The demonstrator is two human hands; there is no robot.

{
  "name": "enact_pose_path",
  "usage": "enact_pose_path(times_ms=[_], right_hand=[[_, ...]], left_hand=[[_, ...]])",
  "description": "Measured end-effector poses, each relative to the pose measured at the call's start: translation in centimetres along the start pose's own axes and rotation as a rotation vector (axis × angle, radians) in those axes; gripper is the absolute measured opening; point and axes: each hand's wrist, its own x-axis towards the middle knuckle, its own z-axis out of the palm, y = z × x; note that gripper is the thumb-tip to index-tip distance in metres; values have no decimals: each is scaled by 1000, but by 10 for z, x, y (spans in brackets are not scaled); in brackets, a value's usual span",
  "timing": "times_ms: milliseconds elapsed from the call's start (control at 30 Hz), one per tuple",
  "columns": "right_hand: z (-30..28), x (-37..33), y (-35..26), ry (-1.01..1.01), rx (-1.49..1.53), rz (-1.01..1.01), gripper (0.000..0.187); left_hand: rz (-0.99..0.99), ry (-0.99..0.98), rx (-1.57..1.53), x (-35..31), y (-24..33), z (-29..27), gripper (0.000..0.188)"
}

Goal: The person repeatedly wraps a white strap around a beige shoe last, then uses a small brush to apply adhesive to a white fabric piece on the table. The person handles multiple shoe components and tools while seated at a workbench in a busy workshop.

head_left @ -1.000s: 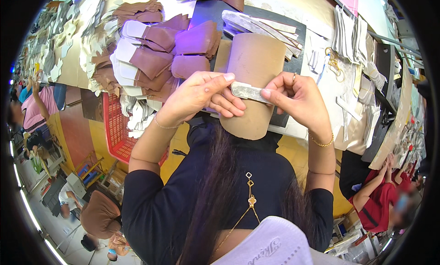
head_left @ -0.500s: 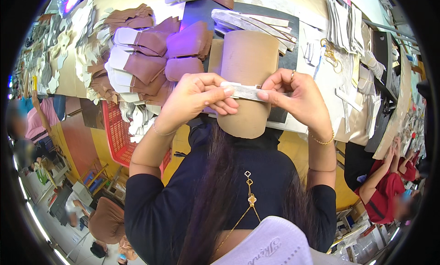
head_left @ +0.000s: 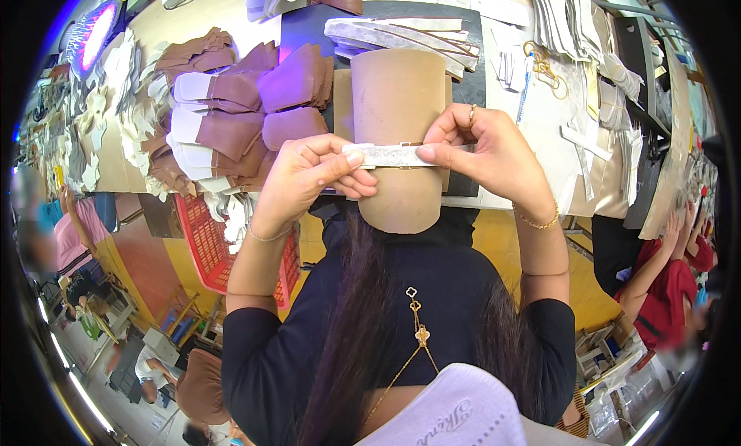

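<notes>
A narrow greyish-white strip (head_left: 390, 156) with a brown edge lies across the curved top of a tan, half-round form (head_left: 397, 95). My left hand (head_left: 315, 172) pinches the strip's left end between thumb and fingers, its other fingers curled beside the form. On the right, my right hand (head_left: 490, 151) grips the strip between thumb and index finger, and a short end sticks out past the fingers. Both hands are closed on the same strip, which runs nearly level between them. The strip's underside is hidden.
Behind the form, similar strips (head_left: 394, 38) are piled on a dark mat (head_left: 302, 20). Stacked brown leather pieces (head_left: 231, 133) lie to the left. A red plastic basket (head_left: 202, 245) stands below the table edge. Yellow-handled scissors (head_left: 546, 69) and bundled strips (head_left: 616, 103) are on the right.
The whole view has shifted, so the table things appear farther left. The strip now looks more level, and my thumbs are slightly farther apart along it. Both hands keep their hold.
</notes>
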Motion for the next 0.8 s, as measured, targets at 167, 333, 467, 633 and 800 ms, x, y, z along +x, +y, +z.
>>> enact_pose_path(times_ms=[167,333,467,633,800], right_hand=[[4,0,7,66,-74,38,23],[0,-4,23,158,-71,17,27],[-20,-17,36,116,71,-14,25],[-21,-18,52,91,329,80,18],[-17,-12,66,78,406,82,18]], left_hand=[[-21,-14,-23,7,-6,-5,18],[6,-20,-46,4,-10,-13,18],[34,13,16,-6,-9,-31,18],[-17,64,62,-5,-17,-37,19],[-53,116,123,-1,-17,-30,18]])
